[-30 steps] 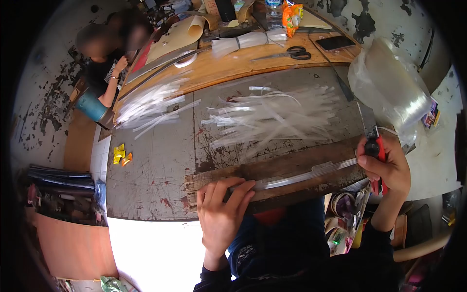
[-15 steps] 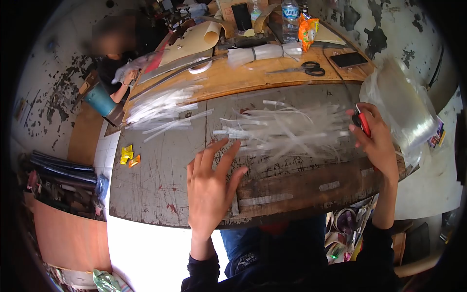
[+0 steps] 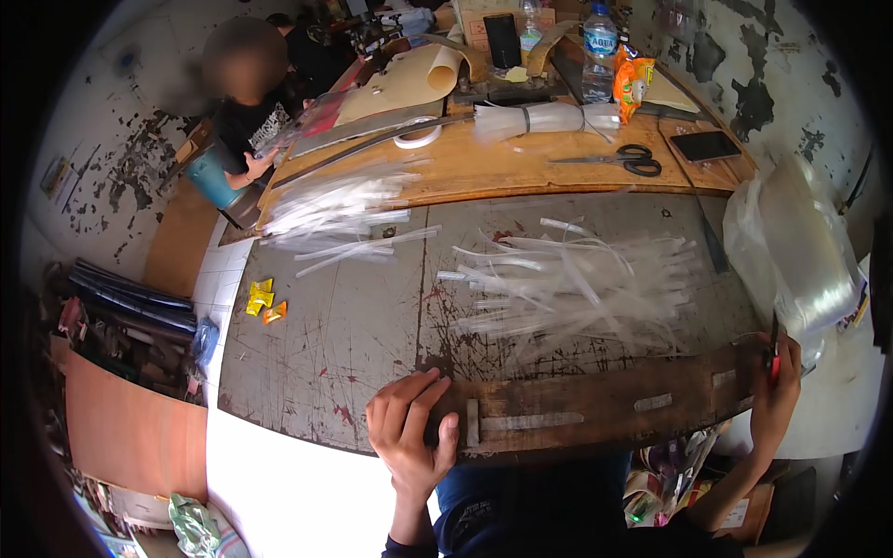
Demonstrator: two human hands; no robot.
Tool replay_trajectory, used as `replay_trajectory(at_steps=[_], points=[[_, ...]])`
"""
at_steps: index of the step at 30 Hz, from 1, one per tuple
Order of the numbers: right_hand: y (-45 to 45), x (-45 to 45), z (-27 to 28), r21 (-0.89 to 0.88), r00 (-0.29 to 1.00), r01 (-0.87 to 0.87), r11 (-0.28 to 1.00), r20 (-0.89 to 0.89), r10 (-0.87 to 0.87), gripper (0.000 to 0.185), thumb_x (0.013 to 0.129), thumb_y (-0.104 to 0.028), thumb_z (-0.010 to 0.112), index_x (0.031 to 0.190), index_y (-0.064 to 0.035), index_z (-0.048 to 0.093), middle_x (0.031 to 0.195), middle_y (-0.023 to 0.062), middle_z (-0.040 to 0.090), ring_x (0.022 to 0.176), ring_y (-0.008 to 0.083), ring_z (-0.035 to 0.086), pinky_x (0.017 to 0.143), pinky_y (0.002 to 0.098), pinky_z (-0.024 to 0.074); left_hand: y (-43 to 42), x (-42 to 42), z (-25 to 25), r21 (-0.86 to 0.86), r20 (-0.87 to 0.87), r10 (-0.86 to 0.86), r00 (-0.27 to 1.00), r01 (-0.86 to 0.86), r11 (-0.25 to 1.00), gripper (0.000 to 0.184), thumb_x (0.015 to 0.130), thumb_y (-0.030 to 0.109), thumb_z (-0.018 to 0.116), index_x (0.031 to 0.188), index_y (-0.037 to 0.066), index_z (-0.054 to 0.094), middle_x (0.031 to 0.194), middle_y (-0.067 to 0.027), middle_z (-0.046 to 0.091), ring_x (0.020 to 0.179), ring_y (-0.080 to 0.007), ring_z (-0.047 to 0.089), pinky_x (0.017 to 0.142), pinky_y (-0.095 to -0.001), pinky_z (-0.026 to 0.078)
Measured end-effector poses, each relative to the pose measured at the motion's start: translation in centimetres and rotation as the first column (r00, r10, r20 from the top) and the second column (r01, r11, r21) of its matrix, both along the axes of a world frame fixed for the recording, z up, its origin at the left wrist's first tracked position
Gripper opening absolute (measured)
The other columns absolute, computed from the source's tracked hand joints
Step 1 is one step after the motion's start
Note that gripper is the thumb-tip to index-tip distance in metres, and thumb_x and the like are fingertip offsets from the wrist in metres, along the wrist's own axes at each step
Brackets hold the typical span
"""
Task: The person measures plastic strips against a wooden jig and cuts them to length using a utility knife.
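Observation:
A long dark-brown board (image 3: 595,406), with pale strips stuck on it, lies along the table's near edge. My left hand (image 3: 414,428) rests at its left end, fingers loosely bent and thumb apart, gripping nothing visible. By the board's right end, my right hand (image 3: 778,386) is closed around a small red-and-black tool (image 3: 774,365); its exact kind is hard to make out. A spread of clear plastic strips (image 3: 577,288) lies beyond the board. A second heap of plastic strips (image 3: 335,205) sits farther left.
Scissors (image 3: 614,160), a phone (image 3: 705,145), a tape roll (image 3: 418,133) and a tied plastic bundle (image 3: 539,121) lie on the wooden surface behind. A water bottle (image 3: 598,56) stands there. A large clear plastic roll (image 3: 800,251) is at right. Another person (image 3: 246,121) sits back left.
My right hand has moved down and toward me with the tool, from beside the strips to the board's right end. My left hand has come down to the board's left end. The view has shifted.

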State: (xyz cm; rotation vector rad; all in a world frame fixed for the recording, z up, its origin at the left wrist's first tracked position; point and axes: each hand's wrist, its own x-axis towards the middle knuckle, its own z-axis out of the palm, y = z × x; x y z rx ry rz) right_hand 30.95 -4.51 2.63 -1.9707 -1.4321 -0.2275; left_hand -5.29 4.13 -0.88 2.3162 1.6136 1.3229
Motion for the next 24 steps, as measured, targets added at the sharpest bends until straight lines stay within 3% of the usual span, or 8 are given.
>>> replay_trajectory(at_steps=[3, 5, 6, 9, 13, 16, 20, 24], points=[[-1.8, 2.8, -1.6, 0.135, 0.992, 0.124, 0.983, 0.012, -0.127, 0.03, 0.078, 0.0, 0.05, 0.107, -0.0003, 0.053, 0.093, 0.0096, 0.054, 0.082, 0.0199, 0.055, 0.069, 0.0288, 0.0418, 0.3, 0.0, 0.1, 0.022, -0.045, -0.013, 0.999, 0.014, 1.0, 0.024, 0.077, 0.026, 0.054, 0.085, 0.005, 0.063, 0.09, -0.0047, 0.062, 0.088, -0.0229, 0.056, 0.079, -0.0341, 0.039], [-3.5, 5.4, -2.3, 0.064, 0.867, 0.479, 0.876, -0.191, -0.46, 0.026, 0.084, -0.009, 0.051, 0.109, -0.0034, 0.055, 0.074, 0.0021, 0.053, 0.061, 0.0087, 0.05, 0.052, 0.0221, 0.037, 0.4, 0.1, -0.1, 0.06, -0.02, 0.008, 1.0, -0.006, 0.998, 0.021, 0.076, 0.023, 0.054, 0.084, 0.005, 0.063, 0.087, -0.0047, 0.063, 0.087, -0.023, 0.057, 0.078, -0.0338, 0.039], [-4.6, 8.3, -3.9, 0.085, 0.845, 0.494, 0.865, -0.282, -0.454, 0.028, 0.087, -0.021, 0.051, 0.11, -0.0056, 0.056, 0.059, -0.0035, 0.046, 0.046, 0.0028, 0.04, 0.041, 0.0189, 0.0279, 0.4, 0.3, -0.1, 0.065, -0.004, 0.017, 1.0, -0.016, 0.998, 0.02, 0.076, 0.021, 0.053, 0.083, 0.005, 0.064, 0.086, -0.0053, 0.063, 0.085, -0.0232, 0.057, 0.078, -0.0339, 0.039], [-5.9, 11.4, -5.8, 0.062, 0.754, 0.522, 0.85, -0.499, -0.427, 0.033, 0.086, -0.027, 0.052, 0.11, -0.0045, 0.056, 0.056, -0.0026, 0.046, 0.043, 0.0034, 0.039, 0.04, 0.0195, 0.0285, 0.4, 0.3, 0.0, 0.017, 0.034, 0.018, 0.999, -0.018, 1.0, 0.018, 0.075, 0.019, 0.054, 0.081, 0.005, 0.063, 0.085, -0.0059, 0.063, 0.086, -0.0241, 0.058, 0.08, -0.0352, 0.04], [-5.7, 12.4, -6.0, 0.174, 0.71, 0.607, 0.775, -0.556, -0.431, 0.037, 0.085, -0.031, 0.053, 0.109, -0.0022, 0.057, 0.054, -0.0013, 0.046, 0.043, 0.0035, 0.039, 0.041, 0.0192, 0.0293, 0.9, 0.0, 0.0, -0.006, 0.107, -0.048, 0.993, 0.049, 0.999, 0.017, 0.073, 0.016, 0.054, 0.081, 0.004, 0.063, 0.084, -0.0071, 0.064, 0.086, -0.0253, 0.059, 0.082, -0.0376, 0.04], [-5.0, 12.2, -5.1, 0.133, 0.641, 0.697, 0.705, -0.557, -0.529, 0.036, 0.084, -0.03, 0.055, 0.106, -0.0017, 0.057, 0.053, -0.0012, 0.046, 0.044, 0.0041, 0.04, 0.04, 0.0191, 0.0297, 0.8, -0.1, 0.0, 0.011, 0.138, -0.061, 0.989, 0.06, 0.998, 0.017, 0.073, 0.015, 0.054, 0.079, 0.003, 0.064, 0.082, -0.0083, 0.064, 0.085, -0.0255, 0.06, 0.084, -0.0395, 0.04], [-5.0, 13.5, -6.8, 0.27, 0.75, 0.585, 0.765, -0.538, -0.384, 0.03, 0.081, -0.025, 0.06, 0.099, -0.0016, 0.052, 0.062, 0.0002, 0.049, 0.044, 0.0046, 0.04, 0.039, 0.0199, 0.0293, 1.0, 0.0, -0.2, 0.028, 0.126, -0.072, 0.989, 0.069, 0.997, 0.029, 0.08, 0.023, 0.048, 0.076, -0.002, 0.061, 0.079, -0.013, 0.063, 0.082, -0.0289, 0.06, 0.08, -0.0399, 0.044], [-5.3, 12.5, -6.5, 0.239, 0.738, 0.561, 0.793, -0.578, -0.348, 0.033, 0.082, -0.021, 0.06, 0.104, 0.0006, 0.047, 0.065, 0.0, 0.048, 0.044, 0.0043, 0.04, 0.039, 0.0194, 0.0298, 0.9, 0.2, -0.1, 0.023, 0.208, -0.073, 0.975, 0.07, 0.997, 0.017, 0.073, 0.015, 0.053, 0.077, 0.002, 0.063, 0.08, -0.0093, 0.064, 0.084, -0.0258, 0.06, 0.083, -0.04, 0.041]])
